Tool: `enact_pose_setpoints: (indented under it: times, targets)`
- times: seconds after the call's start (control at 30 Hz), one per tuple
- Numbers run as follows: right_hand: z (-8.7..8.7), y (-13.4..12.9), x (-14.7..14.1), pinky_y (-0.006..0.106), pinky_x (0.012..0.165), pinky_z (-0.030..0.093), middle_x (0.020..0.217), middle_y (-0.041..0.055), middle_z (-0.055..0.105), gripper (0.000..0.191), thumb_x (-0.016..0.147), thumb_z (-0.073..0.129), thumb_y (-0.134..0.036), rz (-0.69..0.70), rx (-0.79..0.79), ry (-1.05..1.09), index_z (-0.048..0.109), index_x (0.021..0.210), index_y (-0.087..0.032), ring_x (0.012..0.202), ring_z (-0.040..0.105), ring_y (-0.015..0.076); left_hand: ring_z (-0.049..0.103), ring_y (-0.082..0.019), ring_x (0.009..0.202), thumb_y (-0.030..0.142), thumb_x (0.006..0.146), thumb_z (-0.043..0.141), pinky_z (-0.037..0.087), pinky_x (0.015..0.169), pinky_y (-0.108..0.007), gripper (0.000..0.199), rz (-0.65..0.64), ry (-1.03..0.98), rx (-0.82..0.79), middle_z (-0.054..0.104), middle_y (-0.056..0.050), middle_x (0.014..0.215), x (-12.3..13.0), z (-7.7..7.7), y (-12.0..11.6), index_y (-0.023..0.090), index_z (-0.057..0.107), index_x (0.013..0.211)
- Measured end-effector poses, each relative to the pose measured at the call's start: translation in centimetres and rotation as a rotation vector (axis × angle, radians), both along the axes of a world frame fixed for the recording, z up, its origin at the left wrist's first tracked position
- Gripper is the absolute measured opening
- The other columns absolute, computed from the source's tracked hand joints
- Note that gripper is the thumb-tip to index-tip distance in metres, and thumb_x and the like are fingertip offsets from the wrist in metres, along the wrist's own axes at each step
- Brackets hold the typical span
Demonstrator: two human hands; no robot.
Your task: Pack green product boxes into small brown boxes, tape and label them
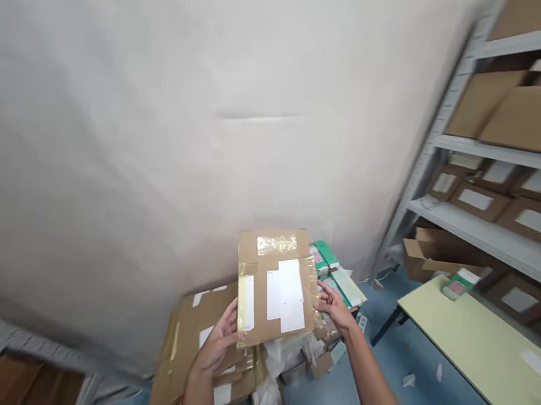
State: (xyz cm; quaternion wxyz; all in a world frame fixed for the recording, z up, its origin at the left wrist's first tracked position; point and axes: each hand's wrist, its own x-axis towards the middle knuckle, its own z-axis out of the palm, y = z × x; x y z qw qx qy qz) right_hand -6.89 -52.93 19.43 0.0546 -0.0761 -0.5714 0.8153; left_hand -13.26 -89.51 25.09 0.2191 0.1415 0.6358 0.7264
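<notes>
A flat brown cardboard piece (257, 307) with white labels and shiny clear tape is held up in front of the wall. My left hand (220, 335) grips its lower left edge, the thumb on the front face. At its right edge my right hand (333, 306) pinches the cardboard. Below and to the left lie larger flattened cardboard sheets (184, 330) with white labels. Green and white boxes (326, 255) are partly hidden behind the right side of the held piece.
A pale green table (472, 335) stands at the right with a green and white box (460, 284) on it. Metal shelves (495, 239) with cartons rise behind. Plastic wrap (268, 398) fills a carton below, and paper scraps (409, 380) lie on the blue floor.
</notes>
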Motion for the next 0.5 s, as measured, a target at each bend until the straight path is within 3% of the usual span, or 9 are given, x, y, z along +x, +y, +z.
enact_pose_setpoints:
  times: [0.13,0.27,0.5]
  targets:
    - [1.1,7.7,4.7,0.038,0.083,0.054,0.095,0.0033,0.075,0.081,0.061,0.092,-0.037,-0.089,-0.006,0.042,0.065,0.136,-0.025,0.084,0.068,0.0221,0.062,-0.038,0.132,0.042,0.064,0.094,0.053,0.108,-0.046,0.116,-0.104,-0.006,-0.056,0.058,-0.015,0.152,-0.5,1.1,8.3,0.031,0.036,0.164]
    - [1.4,14.9,10.1,0.032,0.078,0.050,0.084,-0.0020,0.067,0.072,0.061,0.092,-0.033,-0.227,-0.015,0.046,0.067,0.128,-0.025,0.076,0.063,0.0169,0.063,-0.037,0.129,0.040,0.063,0.094,0.054,0.106,-0.047,0.117,-0.221,0.002,-0.098,0.057,-0.016,0.152,0.0,1.9,17.7,0.030,0.036,0.163]
    - [0.0,24.4,19.0,0.029,0.073,0.044,0.079,-0.0053,0.060,0.066,0.064,0.091,-0.031,-0.509,-0.020,0.030,0.064,0.124,-0.027,0.071,0.058,0.0142,0.068,-0.032,0.122,0.046,0.075,0.085,0.052,0.106,-0.044,0.100,-0.479,0.012,-0.175,0.066,-0.015,0.141,1.6,1.2,33.5,0.028,0.038,0.161]
